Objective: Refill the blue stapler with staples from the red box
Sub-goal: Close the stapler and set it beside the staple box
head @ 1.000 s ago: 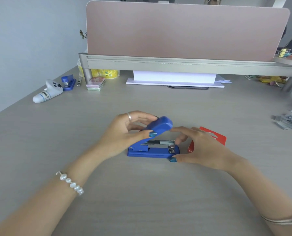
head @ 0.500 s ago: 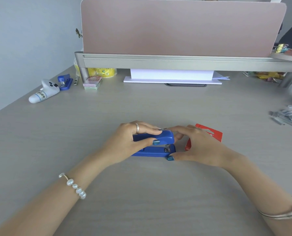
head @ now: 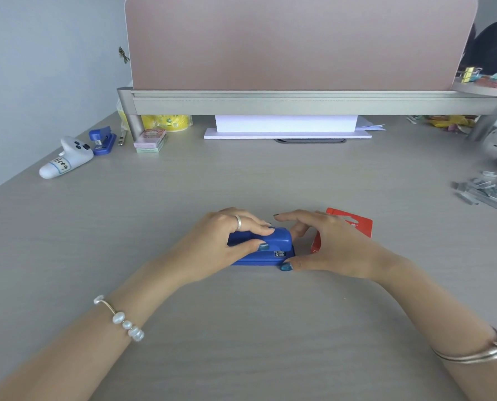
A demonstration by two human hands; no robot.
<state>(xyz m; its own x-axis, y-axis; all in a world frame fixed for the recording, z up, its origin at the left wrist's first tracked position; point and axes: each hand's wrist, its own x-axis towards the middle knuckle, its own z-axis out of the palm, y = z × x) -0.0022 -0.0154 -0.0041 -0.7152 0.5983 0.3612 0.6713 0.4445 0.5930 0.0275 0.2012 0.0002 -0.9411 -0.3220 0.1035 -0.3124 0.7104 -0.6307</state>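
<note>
The blue stapler (head: 273, 247) lies closed on the desk in the middle of the view. My left hand (head: 224, 241) wraps over its top, fingers and thumb pressing the lid down. My right hand (head: 325, 244) rests at the stapler's front end, thumb tip touching the base, fingers curled above it. The red box (head: 354, 224) sits just behind my right hand, partly hidden by it.
A pile of loose staple strips (head: 484, 191) lies at the right edge. A second small blue stapler (head: 102, 139), a white tube (head: 66, 161) and small boxes (head: 150, 140) sit at the back left. A raised shelf with a pink panel (head: 296, 41) spans the back.
The stapler's lid, raised a second ago with staples showing in the tray, has been pushed down shut by my left hand. My right hand stays at the front end.
</note>
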